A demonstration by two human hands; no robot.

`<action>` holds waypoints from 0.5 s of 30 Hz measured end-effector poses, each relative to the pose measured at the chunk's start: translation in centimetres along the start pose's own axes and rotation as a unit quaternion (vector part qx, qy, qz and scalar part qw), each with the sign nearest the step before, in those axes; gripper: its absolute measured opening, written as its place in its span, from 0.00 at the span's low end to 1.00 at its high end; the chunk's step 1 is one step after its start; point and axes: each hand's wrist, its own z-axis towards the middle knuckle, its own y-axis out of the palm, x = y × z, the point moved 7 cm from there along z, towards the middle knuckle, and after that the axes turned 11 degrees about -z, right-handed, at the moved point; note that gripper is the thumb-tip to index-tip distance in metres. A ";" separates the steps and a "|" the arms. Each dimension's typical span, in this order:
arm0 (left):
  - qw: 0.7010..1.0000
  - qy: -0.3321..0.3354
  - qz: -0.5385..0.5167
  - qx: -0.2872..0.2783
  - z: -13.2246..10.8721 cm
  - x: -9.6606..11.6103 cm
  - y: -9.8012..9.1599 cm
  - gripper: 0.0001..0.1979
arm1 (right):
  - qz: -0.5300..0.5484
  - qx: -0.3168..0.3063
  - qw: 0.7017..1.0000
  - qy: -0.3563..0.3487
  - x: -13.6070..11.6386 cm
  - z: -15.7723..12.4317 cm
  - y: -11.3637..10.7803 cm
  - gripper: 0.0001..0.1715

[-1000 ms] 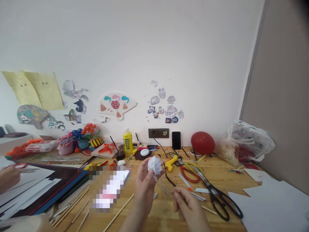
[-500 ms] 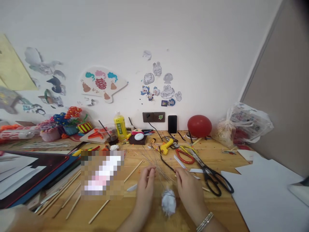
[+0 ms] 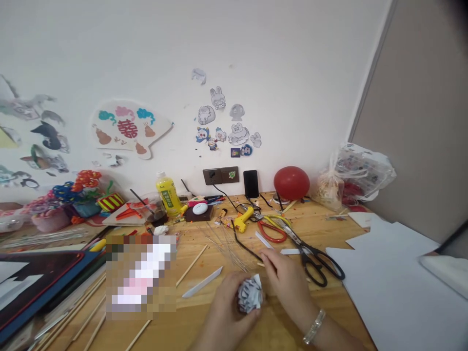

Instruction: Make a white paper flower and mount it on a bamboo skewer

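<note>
My left hand (image 3: 228, 304) is closed around a crumpled white paper flower (image 3: 250, 294), held just above the wooden table (image 3: 204, 321) near its front edge. My right hand (image 3: 287, 282), with a bracelet on the wrist, rests on the table to the right of the flower. Its fingertips pinch at the near ends of a bundle of thin wires (image 3: 226, 246) that fan out toward the back. I cannot make out whether a wire is gripped.
Black scissors (image 3: 316, 261), red scissors (image 3: 270, 230) and a yellow glue gun (image 3: 242, 220) lie behind my hands. White card sheets (image 3: 395, 287) cover the right side. Wooden sticks (image 3: 190, 265), a white paper strip (image 3: 203, 282), a yellow bottle (image 3: 166, 193) and a red balloon (image 3: 291, 182) are around.
The paper flower lay on the table between my hands; my left hand has now closed on it. The right hand shifted to the wire ends, and the view swung right.
</note>
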 end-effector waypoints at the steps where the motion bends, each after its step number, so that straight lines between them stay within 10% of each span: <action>1: 0.997 -0.024 -0.069 0.022 0.3 -0.4 -0.7 0.21 | 0.002 0.020 1.000 -0.022 0.2 0.1 -0.7 0.16; 7: 0.901 -0.148 -0.401 0.074 1.2 -3.3 -2.7 0.15 | -0.056 0.087 0.987 -0.120 1.2 -0.3 -4.3 0.15; 15: 0.838 -0.193 -0.505 0.076 0.4 -3.0 -2.1 0.14 | -0.135 0.103 0.955 -0.243 -2.0 -2.0 -5.8 0.22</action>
